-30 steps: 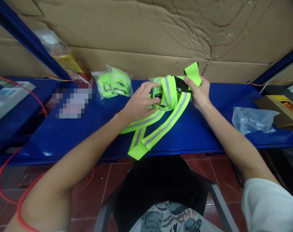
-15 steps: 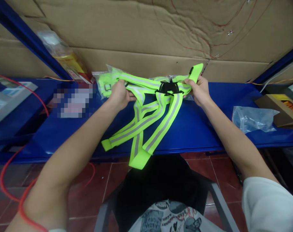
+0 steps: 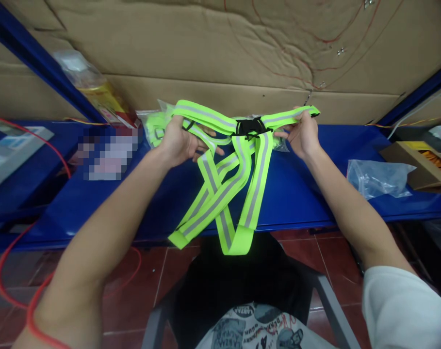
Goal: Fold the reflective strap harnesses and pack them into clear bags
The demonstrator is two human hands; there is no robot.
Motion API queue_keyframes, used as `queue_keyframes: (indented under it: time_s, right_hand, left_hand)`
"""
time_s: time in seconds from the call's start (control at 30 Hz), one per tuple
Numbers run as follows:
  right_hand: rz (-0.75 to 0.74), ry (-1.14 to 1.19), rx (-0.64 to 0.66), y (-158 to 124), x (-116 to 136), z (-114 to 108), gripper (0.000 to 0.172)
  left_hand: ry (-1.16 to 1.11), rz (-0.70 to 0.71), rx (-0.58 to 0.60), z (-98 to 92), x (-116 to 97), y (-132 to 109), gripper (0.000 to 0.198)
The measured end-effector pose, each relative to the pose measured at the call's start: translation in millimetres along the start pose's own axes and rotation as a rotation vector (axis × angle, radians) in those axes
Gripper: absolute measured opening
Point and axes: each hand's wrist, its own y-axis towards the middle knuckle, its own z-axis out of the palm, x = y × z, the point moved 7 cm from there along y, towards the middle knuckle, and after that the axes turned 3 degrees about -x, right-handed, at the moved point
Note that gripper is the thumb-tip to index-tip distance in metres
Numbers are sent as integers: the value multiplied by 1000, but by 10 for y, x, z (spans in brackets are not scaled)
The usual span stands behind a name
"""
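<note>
A neon-yellow reflective harness (image 3: pixel 213 191) with grey stripes is held up above the table, its loops hanging past the front edge. A black buckle (image 3: pixel 250 127) joins its straps in the middle. My left hand (image 3: pixel 180 143) grips the strap on the left side, its fingers curled beneath. On the right, my right hand (image 3: pixel 303 132) pinches the strap end between thumb and fingers, and the belt runs fairly straight from there to the buckle. Behind my left hand, a clear bag with more neon-yellow webbing (image 3: pixel 153 127) rests on the table, partly hidden.
The blue table (image 3: pixel 296 194) backs onto a cardboard wall (image 3: pixel 205 48). A bottle with a yellow label (image 3: pixel 100 92) stands at back left. A clear plastic bag (image 3: pixel 378 178) and an open carton (image 3: pixel 420 162) are on the right. A red hose (image 3: pixel 4 271) loops at lower left.
My right hand has drawn the strap end outward to the right, and it now lies flatter. The hanging loops have swung right. My left hand has shifted slightly left.
</note>
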Motion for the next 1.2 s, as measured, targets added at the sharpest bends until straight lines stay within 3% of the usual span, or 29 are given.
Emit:
queue_keyframes:
  time_s: [0.13, 0.27, 0.4, 0.53, 0.67, 0.8, 1.07, 1.13, 1.2]
  right_hand:
    - [12, 63, -20, 57, -27, -48, 48]
    - [-32, 123, -16, 85, 34, -82, 41]
    - [-40, 96, 23, 22, 133, -33, 39]
    - [82, 36, 93, -101, 110, 76, 55]
    - [161, -38, 110, -191, 90, 144, 63]
    - [158, -80, 103, -201, 109, 162, 68]
    - [104, -35, 55, -151, 108, 125, 78]
    - [59, 5, 28, -133, 146, 96, 76]
    - [25, 45, 22, -116, 183, 78, 74]
  left_hand:
    - [-65, -59, 66, 83, 3, -20, 57]
    - [-79, 156, -64, 16, -177, -37, 37]
    - [-182, 300, -96, -35, -333, -113, 56]
    - [-210, 327, -57, -31, -385, -143, 78]
    - [-77, 424, -225, -201, -365, -73, 79]
    - [51, 514, -375, -354, -338, -19, 66]
    - [419, 708, -442, -216, -537, -341, 55]
    - [351, 709, -448, -227, -523, -326, 66]
    - [169, 597, -440, -297, -430, -192, 72]
